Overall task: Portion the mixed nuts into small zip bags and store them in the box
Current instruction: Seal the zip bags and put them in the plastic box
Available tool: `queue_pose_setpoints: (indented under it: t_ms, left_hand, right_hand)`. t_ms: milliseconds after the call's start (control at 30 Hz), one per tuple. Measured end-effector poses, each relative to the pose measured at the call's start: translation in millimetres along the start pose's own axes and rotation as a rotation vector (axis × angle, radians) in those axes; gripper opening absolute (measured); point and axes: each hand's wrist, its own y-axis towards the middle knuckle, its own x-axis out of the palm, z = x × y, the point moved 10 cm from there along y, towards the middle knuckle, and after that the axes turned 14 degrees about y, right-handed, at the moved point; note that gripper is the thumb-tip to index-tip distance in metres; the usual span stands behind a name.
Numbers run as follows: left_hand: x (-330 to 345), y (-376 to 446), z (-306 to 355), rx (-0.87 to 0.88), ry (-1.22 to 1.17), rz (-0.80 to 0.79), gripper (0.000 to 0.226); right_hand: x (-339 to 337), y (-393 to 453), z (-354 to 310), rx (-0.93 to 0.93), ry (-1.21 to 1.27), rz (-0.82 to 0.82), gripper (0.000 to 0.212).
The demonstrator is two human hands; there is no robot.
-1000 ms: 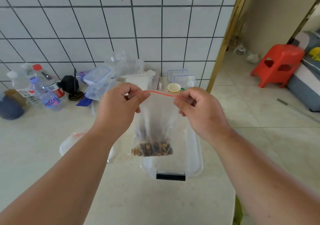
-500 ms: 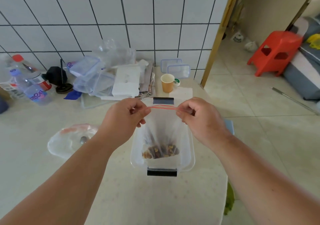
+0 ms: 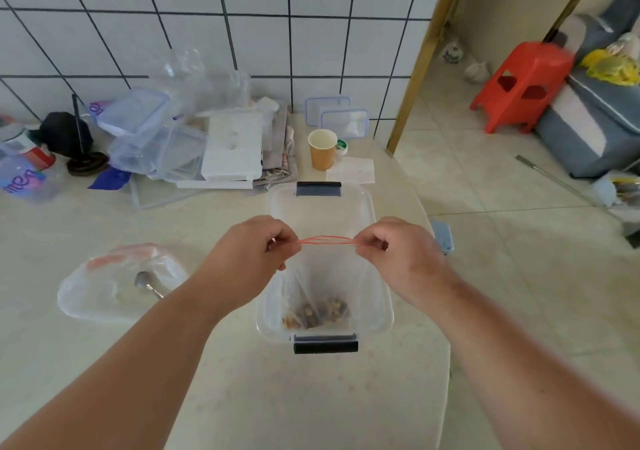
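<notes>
Both forearms are bare to the frame edge, no sleeves, with each grip ungloved.

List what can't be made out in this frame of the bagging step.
- Zip bag seal, head view: the red strip looks doubled; sealed or not is unclear.
- Fingertips of the left hand and right hand: curled out of sight.
- Nuts: types blurred by plastic.
- Bottles: cut by left edge.

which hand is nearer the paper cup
Right. The right hand sits below the paper cup and slightly to its right; the left hand is lower left of it, a little farther. Both pinch the zip bag.
</notes>
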Motion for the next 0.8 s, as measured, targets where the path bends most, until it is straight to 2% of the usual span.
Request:
queue_pose_setpoints:
  t_ms: [133, 267, 400, 600, 700, 800]
  left_hand:
    - [20, -8, -7, 0.019, 0.171, -0.137, 0.021]
    - [34, -19, -15, -0.015, 0.188, -0.202, 0.021]
    - [38, -13, -18, -0.043, 0.29, -0.148, 0.016]
    - [33, 27, -18, 0.0, 0.387, -0.014, 0.017]
    - [38, 53, -16, 0.051, 0.51, -0.021, 0.018]
    - [56, 77, -10, 0.137, 0.719, -0.098, 0.019]
  right_hand:
    - [10, -1, 17, 0.021, -0.014, -0.116, 0.008]
    - [21, -4, 29, 0.028, -0.013, -0.221, 0.005]
    - [33, 5, 26, -0.054, -0.137, -0.279, 0.017]
    - [36, 40, 20, -0.122, -0.358, -0.191, 0.024]
    - [44, 61, 14, -0.184, -0.546, -0.209, 0.017]
    - [60, 76, 10, -0.239, -0.776, -0.287, 0.019]
